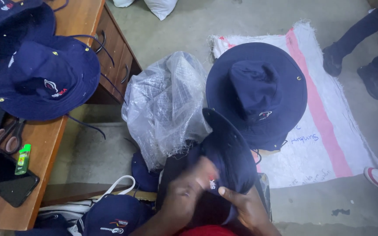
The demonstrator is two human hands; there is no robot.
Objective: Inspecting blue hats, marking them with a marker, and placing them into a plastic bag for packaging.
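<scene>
Soft even indoor light, faint shadows; left hand (184, 194) motion-blurred, rest sharp.

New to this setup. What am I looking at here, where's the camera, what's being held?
There is no machine: a person works with two bare hands, filmed by one camera on their head, looking down. The left hand and right hand together hold a navy hat in the lap; the left hand is blurred. On the floor ahead lies another navy hat on a white sack with a pink stripe, beside a crumpled clear plastic bag. At left a wooden desk carries more navy hats, scissors, a green lighter and a black phone. Another person's shoes show at top right.
</scene>
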